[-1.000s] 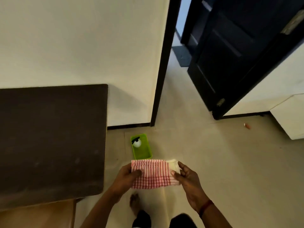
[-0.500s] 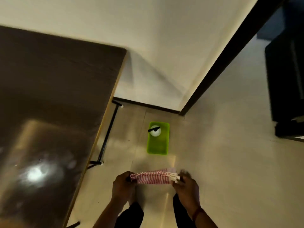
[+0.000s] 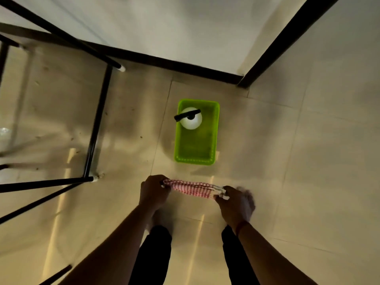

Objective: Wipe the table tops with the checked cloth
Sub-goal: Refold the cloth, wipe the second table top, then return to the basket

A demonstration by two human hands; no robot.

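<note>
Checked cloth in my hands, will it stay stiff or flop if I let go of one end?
Probably floppy: the checked cloth bunches into a soft, wrinkled strip between the left hand and right hand. Likely light, since grips at its two ends alone carry it. Let go of one end and it would probably hang limp.

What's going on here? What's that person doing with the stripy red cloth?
A person is standing on a tiled floor, looking down and holding the checked cloth bunched into a strip between both hands. The left hand grips one end and the right hand grips the other. On the floor ahead sits a green tray with a white bottle in it. Black table legs stand to the left. No table top is in view, so wiping has not begun.
</note>
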